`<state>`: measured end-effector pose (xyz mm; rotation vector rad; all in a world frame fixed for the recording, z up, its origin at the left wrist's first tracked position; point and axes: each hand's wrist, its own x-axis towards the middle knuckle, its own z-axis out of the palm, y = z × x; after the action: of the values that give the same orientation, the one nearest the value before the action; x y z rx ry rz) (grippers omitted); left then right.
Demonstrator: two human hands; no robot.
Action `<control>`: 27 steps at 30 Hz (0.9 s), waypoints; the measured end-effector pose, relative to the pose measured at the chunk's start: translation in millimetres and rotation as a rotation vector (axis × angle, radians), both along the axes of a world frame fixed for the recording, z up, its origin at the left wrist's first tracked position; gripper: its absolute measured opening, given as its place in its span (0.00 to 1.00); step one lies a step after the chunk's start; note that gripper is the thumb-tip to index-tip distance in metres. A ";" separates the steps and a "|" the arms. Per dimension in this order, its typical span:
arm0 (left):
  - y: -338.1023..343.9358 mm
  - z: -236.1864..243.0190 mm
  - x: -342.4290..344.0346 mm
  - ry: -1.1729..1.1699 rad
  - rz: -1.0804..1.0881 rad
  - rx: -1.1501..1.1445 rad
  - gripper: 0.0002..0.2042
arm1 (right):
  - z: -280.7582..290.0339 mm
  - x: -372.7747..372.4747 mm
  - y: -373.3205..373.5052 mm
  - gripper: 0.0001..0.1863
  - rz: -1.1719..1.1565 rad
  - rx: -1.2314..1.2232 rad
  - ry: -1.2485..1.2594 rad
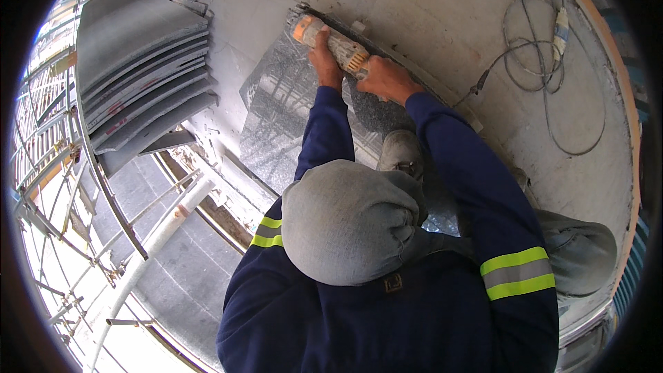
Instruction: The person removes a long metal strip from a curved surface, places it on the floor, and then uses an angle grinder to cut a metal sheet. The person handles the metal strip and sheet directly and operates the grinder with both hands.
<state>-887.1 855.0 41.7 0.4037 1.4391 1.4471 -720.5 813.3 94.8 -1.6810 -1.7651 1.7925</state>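
Observation:
An orange, dust-covered angle grinder (343, 50) lies across the far edge of a polished dark stone slab (276, 121). My left hand (324, 63) wraps around its body near the head. Behind it, my right hand (388, 79) grips the rear end. The grinder's head points to the far left, by the slab's edge; its disc is too small and shaded to make out. My shoe (402, 152) rests on the slab, close below my right forearm.
Several stacked grey slabs (141, 21) stand at the left. Loops of cable (514, 48) with a connector (561, 31) lie on the dusty floor at the far right. Scaffolding (65, 228) and a thick pale pipe (155, 231) are at the lower left, beside an open drop.

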 end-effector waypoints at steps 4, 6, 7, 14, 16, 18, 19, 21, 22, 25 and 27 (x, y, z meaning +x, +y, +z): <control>2.0 2.6 -2.3 -0.002 -0.016 -0.012 0.20 | 3.1 -1.6 1.0 0.21 0.000 0.036 0.008; 2.5 5.0 1.4 -0.011 -0.028 -0.004 0.19 | -2.0 -0.5 1.2 0.21 0.000 0.051 0.001; 1.1 5.8 4.0 -0.019 -0.039 0.010 0.19 | -4.7 0.8 0.2 0.21 0.002 0.054 -0.002; -5.6 -1.1 1.4 -0.042 -0.034 0.033 0.18 | -8.0 -1.3 -11.0 0.21 -0.045 0.075 -0.004; -7.7 -2.3 4.6 -0.043 -0.026 0.035 0.18 | -14.6 -0.5 -15.1 0.21 -0.060 0.112 0.000; -8.6 -3.3 6.2 -0.046 -0.032 0.035 0.18 | -15.1 1.2 -14.9 0.20 -0.056 0.119 0.000; -8.3 -3.3 6.2 -0.050 -0.042 0.033 0.19 | -15.3 2.3 -13.7 0.20 -0.044 0.107 -0.003; -5.5 -3.6 3.6 -0.047 -0.048 0.032 0.19 | -10.8 2.5 -9.9 0.20 -0.022 0.090 -0.002; -4.3 -3.6 2.4 -0.043 -0.045 0.030 0.19 | -8.3 2.5 -8.5 0.20 -0.013 0.083 -0.001; -4.0 -3.2 1.9 -0.053 -0.037 0.009 0.18 | 1.0 3.0 -5.0 0.20 0.008 0.043 -0.007; -1.8 -2.4 -1.0 -0.052 -0.030 0.009 0.18 | 5.8 2.8 -4.3 0.22 0.005 0.043 0.006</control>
<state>-888.1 853.2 39.3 0.3895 1.3797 1.4304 -717.6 809.1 100.6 -1.6546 -1.7946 1.7463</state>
